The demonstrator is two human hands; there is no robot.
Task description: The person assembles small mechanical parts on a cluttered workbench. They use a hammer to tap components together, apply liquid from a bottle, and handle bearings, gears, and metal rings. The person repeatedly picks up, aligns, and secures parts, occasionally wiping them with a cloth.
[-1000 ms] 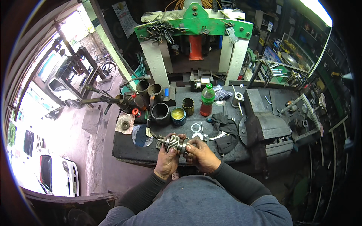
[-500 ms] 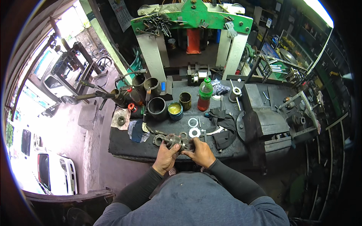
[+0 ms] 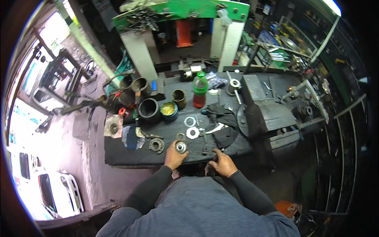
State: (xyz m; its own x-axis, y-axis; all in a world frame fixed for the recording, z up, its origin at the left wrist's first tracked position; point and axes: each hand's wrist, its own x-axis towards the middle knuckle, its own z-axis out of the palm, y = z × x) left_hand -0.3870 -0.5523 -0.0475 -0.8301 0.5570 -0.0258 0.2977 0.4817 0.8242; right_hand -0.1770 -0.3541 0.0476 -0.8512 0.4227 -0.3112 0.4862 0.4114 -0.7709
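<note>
My left hand [image 3: 173,158] is closed round a geared metal shaft [image 3: 181,147], its round shiny end facing up, at the bench's near edge. To the right, apart from it, my right hand [image 3: 224,164] is curled over the same edge with its fingers closed. Something dark shows at those fingertips, too unclear to name. Left of the shaft lies a flanged metal ring [image 3: 156,145]. A small metal ring [image 3: 181,136] lies just behind my left hand. Farther back are a white flat ring [image 3: 192,132] and a thinner ring [image 3: 190,121].
On the dark workbench [image 3: 130,158] stand a black cylinder [image 3: 149,110], a can of yellow grease [image 3: 168,109], a brass-coloured cup [image 3: 179,98] and a bottle of red liquid [image 3: 199,93]. A black cloth [image 3: 223,136] lies right of centre. Behind rises a green-topped press frame [image 3: 181,11].
Both hands held the geared shaft together before. Now my right hand has come off to the right, and my left hand has turned the shaft end-up. The whole view has shifted slightly.
</note>
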